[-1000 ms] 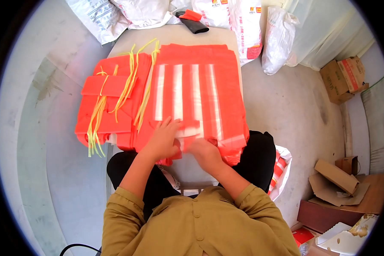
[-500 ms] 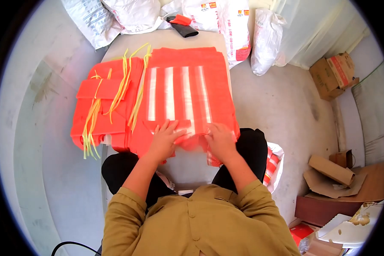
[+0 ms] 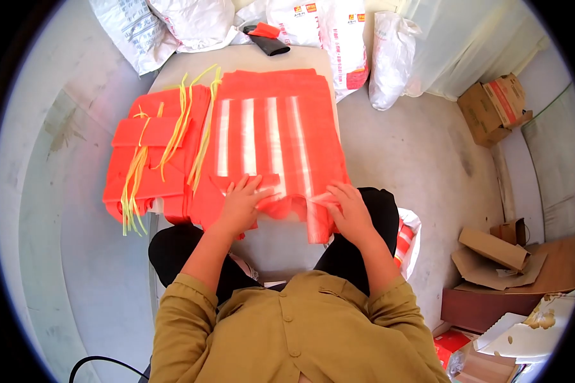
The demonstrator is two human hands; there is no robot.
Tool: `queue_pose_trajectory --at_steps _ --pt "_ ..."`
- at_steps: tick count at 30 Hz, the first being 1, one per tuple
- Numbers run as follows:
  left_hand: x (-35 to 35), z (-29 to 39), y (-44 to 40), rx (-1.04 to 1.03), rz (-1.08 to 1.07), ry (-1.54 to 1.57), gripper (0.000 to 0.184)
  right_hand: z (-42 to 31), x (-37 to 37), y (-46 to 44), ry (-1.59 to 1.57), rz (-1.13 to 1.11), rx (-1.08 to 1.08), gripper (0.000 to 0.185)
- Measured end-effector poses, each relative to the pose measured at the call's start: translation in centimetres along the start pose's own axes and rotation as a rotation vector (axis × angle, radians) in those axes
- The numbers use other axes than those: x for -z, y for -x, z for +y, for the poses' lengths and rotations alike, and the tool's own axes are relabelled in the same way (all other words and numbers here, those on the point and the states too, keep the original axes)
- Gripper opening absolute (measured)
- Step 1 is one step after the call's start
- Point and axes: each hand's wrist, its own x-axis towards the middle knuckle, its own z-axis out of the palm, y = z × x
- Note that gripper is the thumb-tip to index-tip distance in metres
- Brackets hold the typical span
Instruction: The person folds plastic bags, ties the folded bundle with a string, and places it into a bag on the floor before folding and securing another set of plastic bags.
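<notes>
A stack of red plastic sheets with white stripes [image 3: 260, 127] lies on the beige table. On its near edge rests my left hand [image 3: 241, 201], fingers spread over a folded-up red flap. To the right, my right hand [image 3: 347, 205] pinches the near right corner of the top sheet, where a striped strip [image 3: 317, 221] hangs down over the edge. Between the hands the sheet's near edge is curled up. Left of the stack are folded red bundles [image 3: 148, 132] with yellow ties [image 3: 134, 185] lying across them.
White printed sacks [image 3: 297, 25] stand behind the table [image 3: 236, 56], with a black and red roll [image 3: 268, 39] at its far edge. Cardboard boxes [image 3: 495, 112] are on the right. A white bag [image 3: 407, 239] of striped material stands beside my right knee.
My right hand has moved outward to the right corner, and the striped strip there now hangs down. My left hand stays on the folded flap. The whole view has shifted slightly.
</notes>
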Motion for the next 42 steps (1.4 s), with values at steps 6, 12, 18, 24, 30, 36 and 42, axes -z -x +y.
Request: queue_pose_trajectory --at_steps 6,12,18,24,30,36,42 --pt "0.4 0.1 0.2 -0.010 -0.013 -0.001 0.062 -0.4 -2.0 -0.6 0.319 -0.084 0.198 0.047" --pt "0.5 0.0 0.1 0.004 -0.026 -0.004 0.060 -2.3 -1.6 -1.4 0.320 -0.347 0.001 0.029" --pt "0.3 0.3 0.1 -0.009 0.004 -0.001 0.060 -3.8 -0.1 1.2 0.076 -0.495 0.027 0.029" --pt "0.4 0.4 0.0 -0.001 -0.016 -0.024 0.060 -0.4 -0.9 0.4 -0.229 -0.162 -0.266 0.029" --pt "1.0 0.0 -0.2 0.014 -0.081 0.036 0.060 2.5 -3.5 -3.6 -0.161 -0.046 -0.235 0.048" --pt "2.9 -0.2 -1.9 0.145 -0.241 0.229 0.046 1.6 -3.5 -5.6 -0.301 -0.030 -0.262 0.049" --pt "4.2 -0.7 -2.5 0.236 -0.314 0.383 0.053 3.7 -6.0 -7.0 -0.395 0.058 -0.240 0.051"
